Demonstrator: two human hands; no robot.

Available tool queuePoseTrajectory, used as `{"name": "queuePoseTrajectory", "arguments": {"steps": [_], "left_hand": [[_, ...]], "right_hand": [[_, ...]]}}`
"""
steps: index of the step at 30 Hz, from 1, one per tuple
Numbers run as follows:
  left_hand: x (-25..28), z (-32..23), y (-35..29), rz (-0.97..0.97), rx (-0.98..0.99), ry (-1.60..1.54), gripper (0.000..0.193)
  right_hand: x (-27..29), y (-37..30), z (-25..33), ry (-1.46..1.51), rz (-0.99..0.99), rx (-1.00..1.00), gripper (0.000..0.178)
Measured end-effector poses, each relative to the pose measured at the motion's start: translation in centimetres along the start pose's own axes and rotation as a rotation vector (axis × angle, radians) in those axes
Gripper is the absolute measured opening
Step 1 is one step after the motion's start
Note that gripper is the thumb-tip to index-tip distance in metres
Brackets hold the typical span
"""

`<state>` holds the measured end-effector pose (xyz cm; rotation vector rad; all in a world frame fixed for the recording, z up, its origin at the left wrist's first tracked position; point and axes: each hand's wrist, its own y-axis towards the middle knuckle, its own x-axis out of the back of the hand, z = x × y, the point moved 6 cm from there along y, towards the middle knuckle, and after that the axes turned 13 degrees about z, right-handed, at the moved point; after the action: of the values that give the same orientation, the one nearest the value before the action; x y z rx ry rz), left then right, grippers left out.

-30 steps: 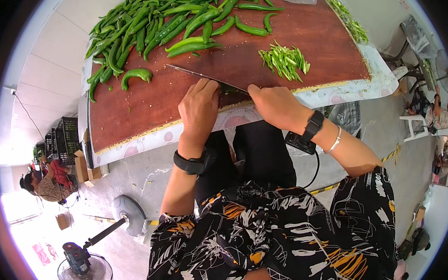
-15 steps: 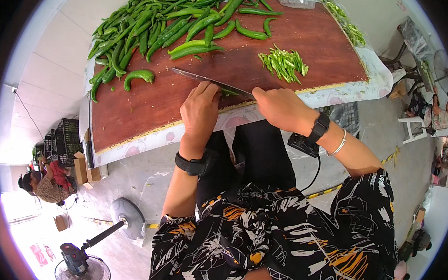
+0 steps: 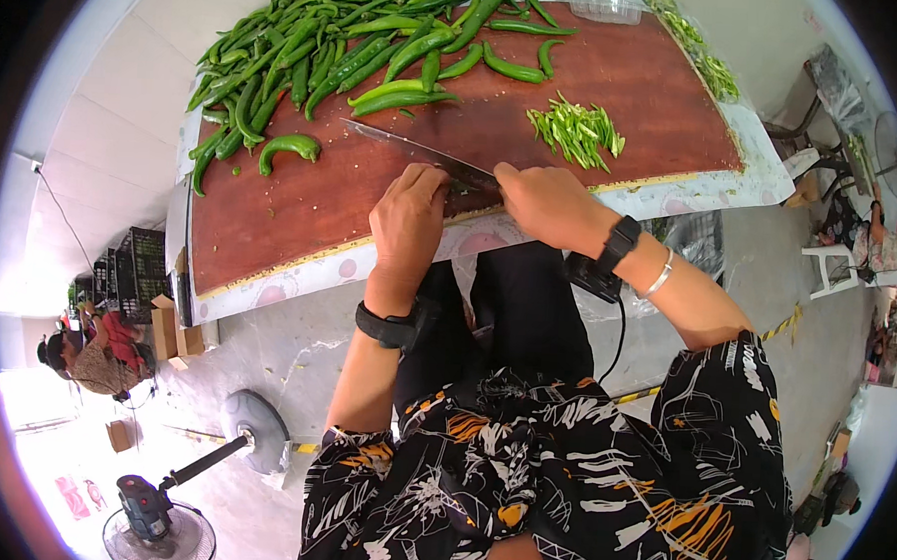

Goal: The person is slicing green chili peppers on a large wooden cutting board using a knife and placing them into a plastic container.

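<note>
Judge the knife point(image 3: 422, 150) stiff, light and sharp, best taken by its handle, as clamped now in the right grip point(image 3: 547, 203), angled over the bench point(image 3: 301, 209) near its front edge, beside the left grip point(image 3: 408, 216), curled, with contents too hidden to tell.

Two hands point(image 3: 407, 218), one knife point(image 3: 419, 147) at the fingers point(image 3: 508, 173); beyond these lie one pepper heap point(image 3: 324, 44) and one strip pile point(image 3: 578, 133).
</note>
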<state>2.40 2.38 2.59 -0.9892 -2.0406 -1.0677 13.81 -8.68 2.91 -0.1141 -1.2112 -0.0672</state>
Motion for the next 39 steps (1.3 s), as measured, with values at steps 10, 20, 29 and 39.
{"name": "queuePoseTrajectory", "arguments": {"steps": [10, 20, 29, 39], "left_hand": [[0.3, 0.3, 0.0, 0.021, 0.025, -0.059, 0.008], [0.2, 0.6, -0.4, -0.022, 0.03, -0.11, 0.006], [0.5, 0.7, -0.4, 0.021, 0.03, -0.111, 0.005], [-0.1, 0.8, -0.2, 0.045, -0.046, -0.083, 0.011]], "right_hand": [[-0.3, -1.0, 0.4, 0.042, 0.122, -0.011, 0.014], [0.0, 0.5, 0.2, 0.003, 0.076, -0.005, 0.009], [-1.0, -0.1, 0.4, 0.019, 0.088, 0.008, 0.013], [-0.1, 0.7, -1.7, 0.03, -0.031, -0.047, 0.013]]}}
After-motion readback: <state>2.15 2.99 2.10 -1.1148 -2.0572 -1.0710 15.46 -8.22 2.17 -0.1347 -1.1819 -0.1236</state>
